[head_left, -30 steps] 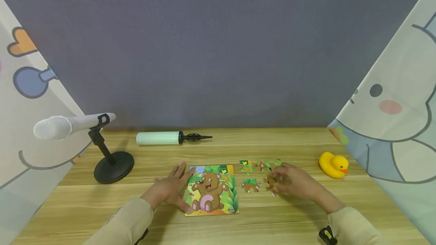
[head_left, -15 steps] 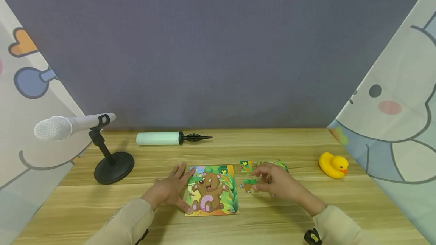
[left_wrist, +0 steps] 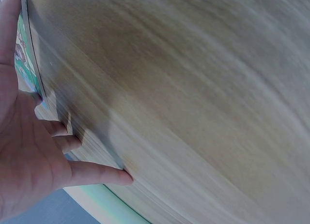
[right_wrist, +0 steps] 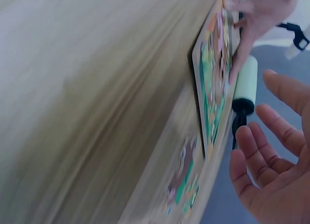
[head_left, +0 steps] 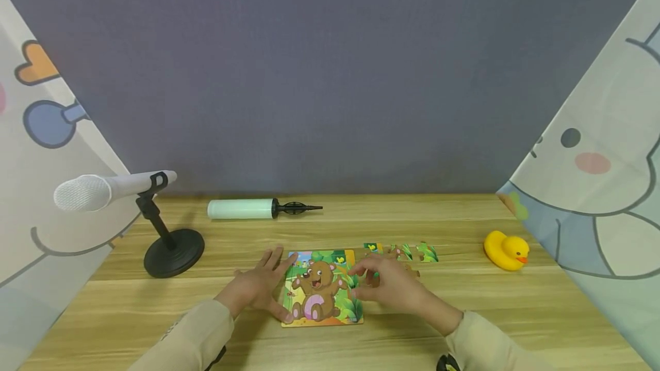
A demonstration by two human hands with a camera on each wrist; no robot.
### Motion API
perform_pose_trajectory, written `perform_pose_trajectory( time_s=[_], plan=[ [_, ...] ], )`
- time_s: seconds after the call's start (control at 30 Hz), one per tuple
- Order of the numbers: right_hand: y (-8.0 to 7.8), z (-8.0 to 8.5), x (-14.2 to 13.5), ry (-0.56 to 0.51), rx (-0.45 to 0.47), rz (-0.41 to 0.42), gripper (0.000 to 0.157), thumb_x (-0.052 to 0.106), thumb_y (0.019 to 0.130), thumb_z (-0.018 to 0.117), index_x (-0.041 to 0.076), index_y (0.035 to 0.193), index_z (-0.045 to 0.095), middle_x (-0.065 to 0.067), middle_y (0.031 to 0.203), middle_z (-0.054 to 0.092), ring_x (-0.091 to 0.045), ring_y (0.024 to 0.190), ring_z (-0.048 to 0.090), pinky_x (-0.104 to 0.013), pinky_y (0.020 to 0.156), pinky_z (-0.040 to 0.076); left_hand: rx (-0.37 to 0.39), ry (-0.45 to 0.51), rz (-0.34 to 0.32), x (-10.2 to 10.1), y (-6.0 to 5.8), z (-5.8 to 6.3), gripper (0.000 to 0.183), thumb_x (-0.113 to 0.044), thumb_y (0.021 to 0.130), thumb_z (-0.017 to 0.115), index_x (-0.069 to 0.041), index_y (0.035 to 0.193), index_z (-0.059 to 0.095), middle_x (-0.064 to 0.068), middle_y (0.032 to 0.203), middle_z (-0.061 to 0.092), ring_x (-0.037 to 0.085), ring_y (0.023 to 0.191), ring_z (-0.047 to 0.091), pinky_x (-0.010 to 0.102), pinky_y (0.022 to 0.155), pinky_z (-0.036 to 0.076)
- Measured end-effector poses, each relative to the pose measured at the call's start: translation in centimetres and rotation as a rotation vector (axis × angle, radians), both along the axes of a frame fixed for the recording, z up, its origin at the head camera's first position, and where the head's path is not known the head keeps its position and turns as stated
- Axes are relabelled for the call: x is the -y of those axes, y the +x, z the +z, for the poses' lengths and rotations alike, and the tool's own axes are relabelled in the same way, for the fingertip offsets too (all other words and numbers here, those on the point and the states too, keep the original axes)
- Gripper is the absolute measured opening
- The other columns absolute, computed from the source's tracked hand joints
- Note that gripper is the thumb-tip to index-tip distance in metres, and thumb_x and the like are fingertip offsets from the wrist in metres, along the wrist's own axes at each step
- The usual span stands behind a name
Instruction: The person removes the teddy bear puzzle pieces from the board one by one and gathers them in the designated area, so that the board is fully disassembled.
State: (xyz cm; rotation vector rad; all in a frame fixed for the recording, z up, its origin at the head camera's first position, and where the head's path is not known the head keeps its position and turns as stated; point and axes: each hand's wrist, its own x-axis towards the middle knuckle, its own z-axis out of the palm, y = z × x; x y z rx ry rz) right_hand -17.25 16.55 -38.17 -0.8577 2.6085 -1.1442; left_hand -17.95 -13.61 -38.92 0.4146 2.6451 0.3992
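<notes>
A square jigsaw puzzle board (head_left: 315, 293) with a smiling brown bear lies flat on the wooden table. My left hand (head_left: 256, 289) rests along its left side, thumb at the lower left corner and fingers spread. In the left wrist view, that hand (left_wrist: 34, 156) has only a strip of the board beside it. My right hand (head_left: 396, 286) hovers at the board's right edge, fingertips over the printed leaves. Its fingers are loosely bent and apart in the right wrist view, and I see nothing between them. Loose puzzle pieces (head_left: 428, 252) lie right of the board, partly hidden by the right hand.
A white microphone (head_left: 85, 192) on a black stand (head_left: 174, 253) stands at the left. Behind the board lies a pale green hand pump (head_left: 241, 209) with a black nozzle. A yellow rubber duck (head_left: 502, 251) sits at the right. A grey panel (head_left: 330, 85) closes off the back.
My right hand has moved left from the loose pieces to the board's right edge, where its fingers now cover part of the leaves. The left hand has stayed in place.
</notes>
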Motion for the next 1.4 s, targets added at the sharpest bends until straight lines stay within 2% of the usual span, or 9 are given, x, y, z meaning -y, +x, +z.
perform_pose_trajectory(
  time_s=[0.03, 0.2, 0.23, 0.37, 0.53, 0.77, 0.9, 1.17, 1.4],
  plan=[
    [0.1, -0.1, 0.4, 0.009, 0.003, 0.002, 0.03, 0.026, 0.09, 0.08, 0.007, 0.112, 0.072, -0.004, 0.105, 0.065, -0.017, 0.085, 0.059, -0.032, 0.081, 0.053, -0.002, -0.003, -0.003, 0.0, 0.0, 0.0, 0.128, -0.05, 0.066, 0.091, -0.013, 0.163, 0.017, 0.025, 0.168, 0.004, 0.047, 0.153, 0.005, 0.092, 0.094, 0.011],
    [0.2, -0.6, 2.0, 0.048, 0.009, 0.016, 0.028, 0.028, 0.09, 0.081, 0.011, 0.11, 0.073, -0.002, 0.106, 0.064, -0.016, 0.085, 0.057, -0.032, 0.078, 0.052, -0.006, -0.012, -0.008, -0.1, 0.0, 0.1, 0.127, -0.05, 0.066, 0.091, -0.013, 0.163, 0.018, 0.025, 0.168, 0.005, 0.047, 0.153, 0.006, 0.091, 0.094, 0.013],
    [0.2, -0.7, 2.3, 0.059, 0.003, 0.019, 0.027, 0.029, 0.089, 0.081, 0.012, 0.109, 0.073, -0.001, 0.106, 0.063, -0.015, 0.085, 0.056, -0.027, 0.066, 0.048, -0.008, -0.014, -0.009, -0.1, 0.0, 0.1, 0.127, -0.05, 0.066, 0.091, -0.013, 0.163, 0.018, 0.025, 0.167, 0.005, 0.047, 0.153, 0.006, 0.091, 0.094, 0.013],
    [0.3, -1.1, 3.3, 0.08, -0.015, 0.033, 0.025, 0.028, 0.087, 0.083, 0.015, 0.106, 0.074, 0.003, 0.1, 0.062, -0.011, 0.082, 0.054, -0.025, 0.07, 0.047, -0.011, -0.025, -0.011, -0.1, 0.0, 0.1, 0.127, -0.051, 0.066, 0.091, -0.013, 0.163, 0.017, 0.025, 0.167, 0.006, 0.047, 0.153, 0.007, 0.091, 0.094, 0.014],
    [0.7, -1.7, 4.2, 0.153, -0.078, 0.029, 0.026, 0.031, 0.084, 0.085, 0.018, 0.105, 0.077, 0.007, 0.096, 0.06, -0.006, 0.077, 0.052, -0.022, 0.064, 0.046, -0.015, -0.031, -0.015, -0.2, 0.0, 0.1, 0.127, -0.051, 0.067, 0.091, -0.012, 0.163, 0.018, 0.025, 0.167, 0.006, 0.047, 0.153, 0.008, 0.091, 0.094, 0.015],
    [1.2, -2.3, 4.8, 0.265, -0.133, -0.01, 0.037, 0.039, 0.079, 0.088, 0.018, 0.108, 0.078, 0.012, 0.095, 0.057, 0.001, 0.075, 0.048, -0.02, 0.058, 0.043, -0.015, -0.031, -0.017, -0.1, -0.1, 0.1, 0.126, -0.051, 0.067, 0.091, -0.012, 0.163, 0.019, 0.025, 0.167, 0.007, 0.047, 0.152, 0.009, 0.091, 0.094, 0.015],
    [1.3, -2.3, 4.9, 0.301, -0.153, -0.015, 0.04, 0.043, 0.078, 0.089, 0.018, 0.108, 0.078, 0.013, 0.096, 0.057, 0.001, 0.076, 0.049, -0.019, 0.059, 0.043, -0.012, -0.031, -0.014, -0.1, -0.1, 0.2, 0.127, -0.051, 0.067, 0.091, -0.012, 0.163, 0.018, 0.025, 0.167, 0.007, 0.047, 0.153, 0.008, 0.091, 0.094, 0.015],
    [1.4, -2.2, 5.1, 0.284, -0.168, 0.018, 0.04, 0.037, 0.076, 0.091, 0.015, 0.103, 0.071, 0.011, 0.099, 0.059, -0.006, 0.089, 0.059, -0.027, 0.076, 0.052, -0.01, -0.029, -0.015, -0.1, -0.1, 0.2, 0.127, -0.051, 0.067, 0.091, -0.012, 0.163, 0.018, 0.025, 0.167, 0.006, 0.047, 0.153, 0.008, 0.091, 0.094, 0.015],
    [1.3, -2.2, 5.2, 0.297, -0.189, 0.026, 0.038, 0.035, 0.077, 0.091, 0.016, 0.1, 0.067, 0.011, 0.099, 0.059, -0.006, 0.089, 0.059, -0.027, 0.077, 0.053, -0.002, -0.024, -0.011, -0.1, -0.1, 0.2, 0.127, -0.051, 0.067, 0.091, -0.012, 0.163, 0.017, 0.024, 0.168, 0.005, 0.047, 0.153, 0.007, 0.091, 0.095, 0.013]
  ],
)
